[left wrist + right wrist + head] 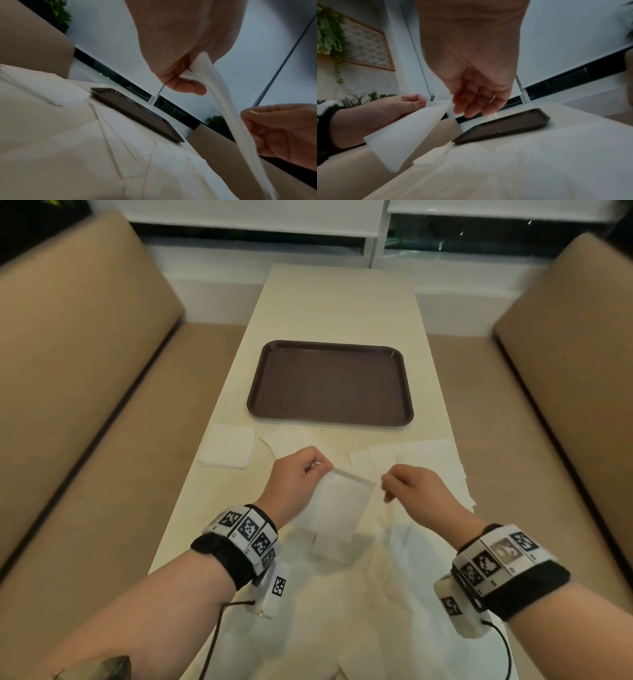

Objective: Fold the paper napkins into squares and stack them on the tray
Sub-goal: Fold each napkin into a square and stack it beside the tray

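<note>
A white paper napkin hangs in the air above the near part of the table. My left hand pinches its upper left corner between thumb and fingers; the left wrist view shows the napkin edge-on below that hand. My right hand hovers just right of the napkin's other upper corner with its fingers loosely hanging and nothing in them. The right wrist view shows the napkin ending a little short of them. The brown tray lies empty beyond both hands.
A small stack of white napkins lies at the table's left edge, near the tray's front left corner. Loose unfolded napkins cover the right and near parts of the cream table. Tan benches flank both sides.
</note>
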### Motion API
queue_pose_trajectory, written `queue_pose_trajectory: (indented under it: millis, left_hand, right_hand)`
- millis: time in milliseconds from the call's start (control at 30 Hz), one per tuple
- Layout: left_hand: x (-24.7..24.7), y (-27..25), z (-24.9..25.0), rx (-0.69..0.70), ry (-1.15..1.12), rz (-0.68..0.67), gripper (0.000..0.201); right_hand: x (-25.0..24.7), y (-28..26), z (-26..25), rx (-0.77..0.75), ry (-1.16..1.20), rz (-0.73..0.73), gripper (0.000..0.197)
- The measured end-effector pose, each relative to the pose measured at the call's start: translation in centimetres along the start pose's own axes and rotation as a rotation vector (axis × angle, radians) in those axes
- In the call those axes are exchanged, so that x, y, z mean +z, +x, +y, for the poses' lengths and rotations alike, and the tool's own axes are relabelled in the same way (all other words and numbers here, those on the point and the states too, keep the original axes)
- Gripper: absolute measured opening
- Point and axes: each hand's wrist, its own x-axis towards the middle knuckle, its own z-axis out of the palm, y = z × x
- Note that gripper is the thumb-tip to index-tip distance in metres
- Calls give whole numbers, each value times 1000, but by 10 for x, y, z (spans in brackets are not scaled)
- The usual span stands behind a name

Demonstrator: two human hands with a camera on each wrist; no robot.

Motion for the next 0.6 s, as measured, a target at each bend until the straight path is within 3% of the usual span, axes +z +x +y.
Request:
queue_pose_trajectory:
  millis: [67, 133, 200, 367, 600]
  left_hand:
    - [1, -3, -3, 2, 4, 6, 19]
    - [2, -5, -4, 5, -2, -9, 19]
    - [4, -9, -5, 0, -11, -15, 20]
    - [1, -23, -14, -126, -160, -54, 7]
    - [-3, -33, -38, -195, -236, 36, 20]
  right_hand:
    - [8, -4, -2, 18, 207, 27, 11]
    - [20, -3, -3, 28, 297, -46, 25]
    - [29, -2, -7, 37, 295, -76, 5]
    - [31, 0, -13, 54, 363, -18, 17]
    - [37, 2, -19, 61, 423, 26, 16]
